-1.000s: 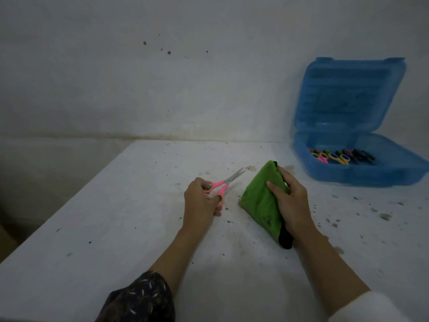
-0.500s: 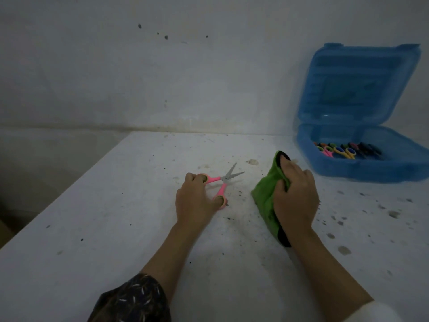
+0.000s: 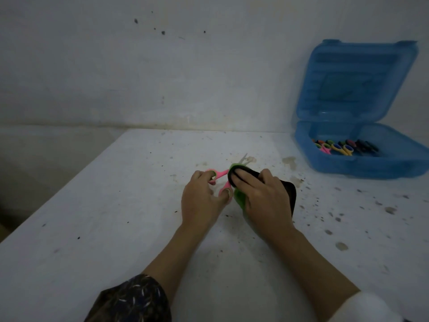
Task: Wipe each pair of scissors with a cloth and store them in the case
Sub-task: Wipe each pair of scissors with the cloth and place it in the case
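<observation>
- The left hand [image 3: 202,201] has its fingers hooked in the handles of the pink scissors [image 3: 220,174], low over the surface [image 3: 116,228].
- The right hand [image 3: 262,198] grips the cloth [image 3: 239,197], folded over the blades. Only a tip peeks out, I think.
- To wipe well, pinch gently and slide the cloth toward the tip, off the sharp edge.
- The case [image 3: 371,166] sits open, well apart on the right.

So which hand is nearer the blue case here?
Right. The right hand, gripping the cloth over the scissors, is left of the case and nearer the camera; the left hand, holding the pink handles, lies even farther left.
</observation>
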